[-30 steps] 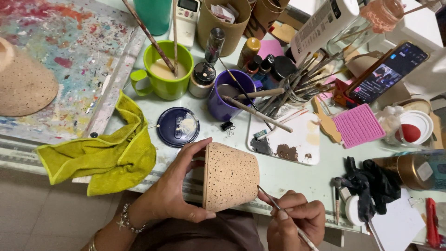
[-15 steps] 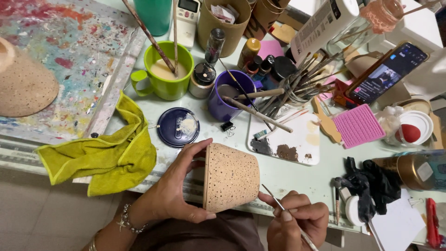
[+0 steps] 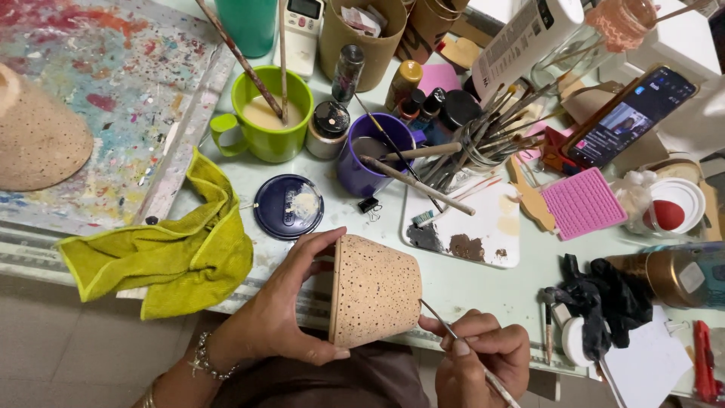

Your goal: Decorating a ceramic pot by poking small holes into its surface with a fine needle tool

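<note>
Pale green bench (image 3: 453,283), paint-smeared, crowded edge to edge; grey tiled floor (image 3: 60,355) below its near edge. Left hand (image 3: 279,317) grasps a speckled tan clay pot (image 3: 375,291) lying on its side, thumb across the rim, fingers under. Pot is held just off the near bench edge, above the lap. Right hand (image 3: 483,361) pinches a thin paintbrush (image 3: 453,336), tip touching the pot's base end.

Yellow-green cloth (image 3: 174,253) crumpled at left, draped over the bench edge. Dark blue round lid (image 3: 288,206) just beyond the pot. Green mug (image 3: 272,113) with cloudy liquid and two sticks; purple cup (image 3: 374,155) beside it, brushes inside. White palette tile (image 3: 468,227) with brown paint. Paint-splattered board (image 3: 113,83) far left, another speckled pot (image 3: 34,136) resting on it. Phone (image 3: 630,113) propped at right, pink textured mat (image 3: 583,202) near it.
</note>
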